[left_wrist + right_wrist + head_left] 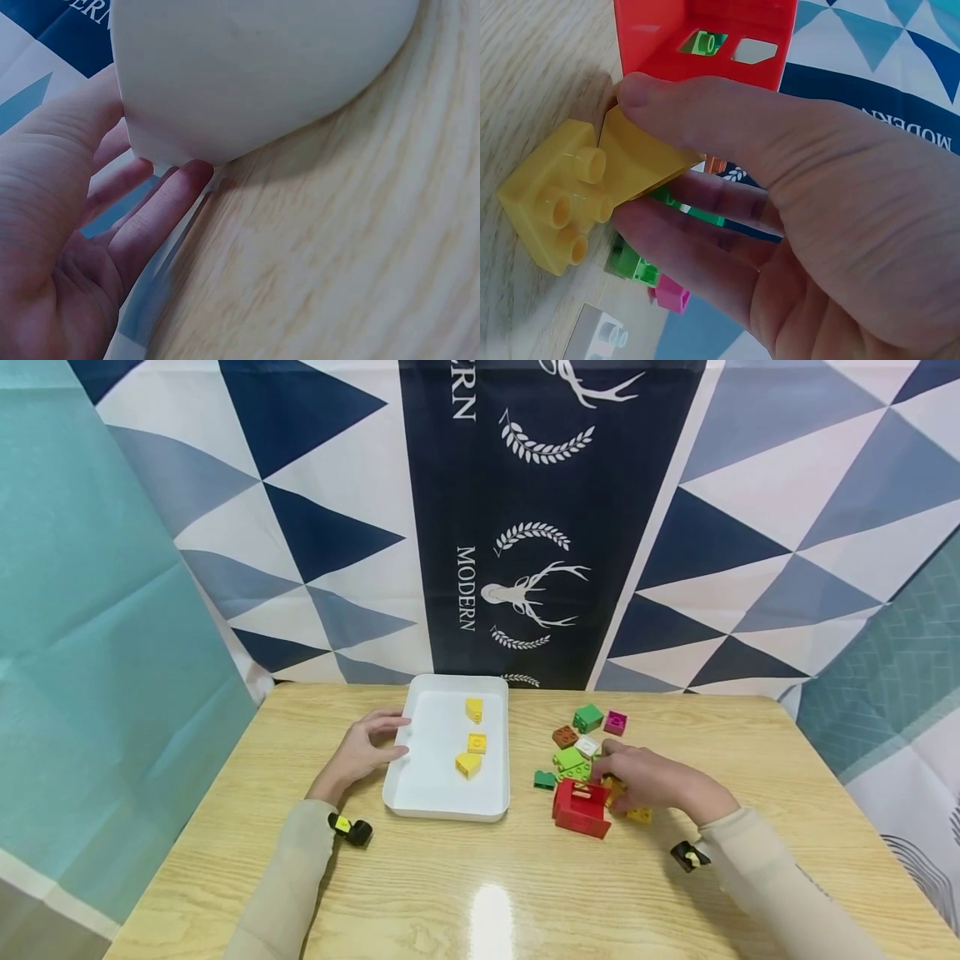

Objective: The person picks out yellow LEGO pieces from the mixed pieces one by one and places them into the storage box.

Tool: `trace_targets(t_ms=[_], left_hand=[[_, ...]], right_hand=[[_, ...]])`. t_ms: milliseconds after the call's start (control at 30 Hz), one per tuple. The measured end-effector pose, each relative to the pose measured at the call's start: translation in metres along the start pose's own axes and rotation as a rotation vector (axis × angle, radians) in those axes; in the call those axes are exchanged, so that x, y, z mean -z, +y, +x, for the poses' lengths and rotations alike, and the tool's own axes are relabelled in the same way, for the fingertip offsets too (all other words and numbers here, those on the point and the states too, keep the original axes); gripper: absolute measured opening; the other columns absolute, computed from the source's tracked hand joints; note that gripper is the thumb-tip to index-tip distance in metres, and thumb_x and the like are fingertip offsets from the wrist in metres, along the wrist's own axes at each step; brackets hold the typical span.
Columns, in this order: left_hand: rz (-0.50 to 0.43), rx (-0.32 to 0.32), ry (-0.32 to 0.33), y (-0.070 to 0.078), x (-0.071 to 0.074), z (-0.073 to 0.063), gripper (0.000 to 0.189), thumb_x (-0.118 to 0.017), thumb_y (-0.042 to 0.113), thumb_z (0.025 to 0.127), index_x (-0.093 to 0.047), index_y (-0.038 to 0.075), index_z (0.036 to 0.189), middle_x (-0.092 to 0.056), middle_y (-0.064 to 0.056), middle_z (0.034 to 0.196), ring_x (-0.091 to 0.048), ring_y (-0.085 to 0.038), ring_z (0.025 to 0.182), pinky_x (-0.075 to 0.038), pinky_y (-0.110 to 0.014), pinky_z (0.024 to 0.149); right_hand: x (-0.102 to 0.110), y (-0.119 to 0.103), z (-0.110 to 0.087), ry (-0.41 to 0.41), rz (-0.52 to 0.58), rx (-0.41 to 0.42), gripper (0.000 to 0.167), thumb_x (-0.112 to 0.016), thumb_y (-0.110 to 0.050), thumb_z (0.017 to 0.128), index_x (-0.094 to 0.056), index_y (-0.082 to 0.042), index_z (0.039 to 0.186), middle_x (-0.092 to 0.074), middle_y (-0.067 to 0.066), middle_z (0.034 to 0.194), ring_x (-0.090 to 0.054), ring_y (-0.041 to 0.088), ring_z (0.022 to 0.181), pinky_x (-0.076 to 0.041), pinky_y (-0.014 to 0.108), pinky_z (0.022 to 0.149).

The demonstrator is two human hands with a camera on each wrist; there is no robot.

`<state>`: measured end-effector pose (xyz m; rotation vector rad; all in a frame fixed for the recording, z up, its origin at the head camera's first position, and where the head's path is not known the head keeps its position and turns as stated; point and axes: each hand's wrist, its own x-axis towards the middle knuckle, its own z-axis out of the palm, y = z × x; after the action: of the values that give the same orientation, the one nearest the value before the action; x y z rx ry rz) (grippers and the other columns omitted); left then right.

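On the left of the table, my left hand (pixel 365 745) rests at the side of a white tray (pixel 446 810), its thumb and fingertips reaching over the rim. From the left wrist view, one straight finger touches the outside of the tray wall (pixel 255 82). My right hand (pixel 648 781) pinches a yellow slope brick (pixel 641 154) between thumb and fingers. Beside that brick lies a yellow studded brick (pixel 555 202) on the wood. A red box-like piece with window openings (pixel 581 810) stands just left of the right hand.
Inside the tray lie a yellow wedge (pixel 473 708), a yellow square brick (pixel 477 743) and another yellow wedge (pixel 468 765). Around the right hand are green bricks (pixel 588 717), a brown one (pixel 565 737), a magenta one (pixel 616 722) and a white one (pixel 587 747). A patterned curtain (pixel 337 527) hangs behind the table.
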<state>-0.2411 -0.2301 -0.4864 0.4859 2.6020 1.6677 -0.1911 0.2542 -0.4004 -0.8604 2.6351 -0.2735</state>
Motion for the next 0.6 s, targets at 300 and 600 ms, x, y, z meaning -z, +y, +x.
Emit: trace_targets(t_ms=[300, 600], left_hand=[[0.015, 0.015, 0.001, 0.0022, 0.0008, 0.0009, 0.048, -0.085, 0.004, 0.098, -0.073, -0.003, 0.144, -0.057, -0.026, 0.165, -0.061, -0.047, 0.149, -0.046, -0.051, 0.133], [0.006, 0.046, 0.001, 0.0035, -0.0005, -0.0025, 0.05, -0.085, 0.003, 0.098, -0.072, -0.003, 0.146, -0.054, -0.025, 0.168, -0.06, -0.05, 0.15, -0.044, -0.062, 0.133]], right_hand=[[0.0004, -0.0009, 0.0024, -0.02, 0.009, 0.021, 0.035, -0.098, -0.013, 0.085, -0.08, -0.015, 0.115, -0.069, -0.001, 0.109, -0.061, 0.011, 0.094, -0.063, 0.037, 0.089], [0.0003, -0.0012, 0.0027, -0.031, 0.012, 0.01, 0.036, -0.098, -0.011, 0.085, -0.081, -0.015, 0.116, -0.069, -0.001, 0.11, -0.063, 0.013, 0.095, -0.064, 0.041, 0.091]])
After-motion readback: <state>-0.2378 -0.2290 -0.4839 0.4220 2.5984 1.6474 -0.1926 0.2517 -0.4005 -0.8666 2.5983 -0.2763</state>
